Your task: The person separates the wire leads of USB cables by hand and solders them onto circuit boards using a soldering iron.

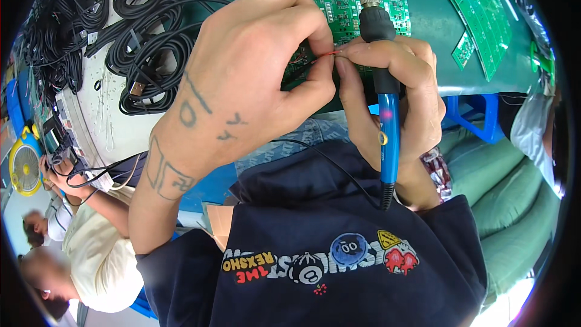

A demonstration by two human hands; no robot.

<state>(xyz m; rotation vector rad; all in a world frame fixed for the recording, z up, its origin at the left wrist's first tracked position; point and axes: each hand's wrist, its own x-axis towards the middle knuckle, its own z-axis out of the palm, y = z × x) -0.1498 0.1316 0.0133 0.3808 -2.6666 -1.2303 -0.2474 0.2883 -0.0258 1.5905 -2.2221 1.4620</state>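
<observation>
My left hand [254, 66] pinches a thin red wire [327, 54] between thumb and forefinger. Against those fingertips, the thumb and forefinger of my right hand [417, 91] close on the wire's other end. Lying across that same right hand is a blue soldering iron [389, 139], held by the remaining fingers, its metal tip pointing away from me and its cord trailing from the near end. Beyond both hands lies a green panel of printed circuit boards [324, 3]. My left hand hides part of the panel and the wire's run.
Coiled black cables [154, 66] are heaped at the left on a pale surface. Further green circuit boards [484, 30] lie at the right on the green work mat [430, 75]. A co-worker [100, 242] in a light shirt sits at the left, near a yellow fan [25, 166].
</observation>
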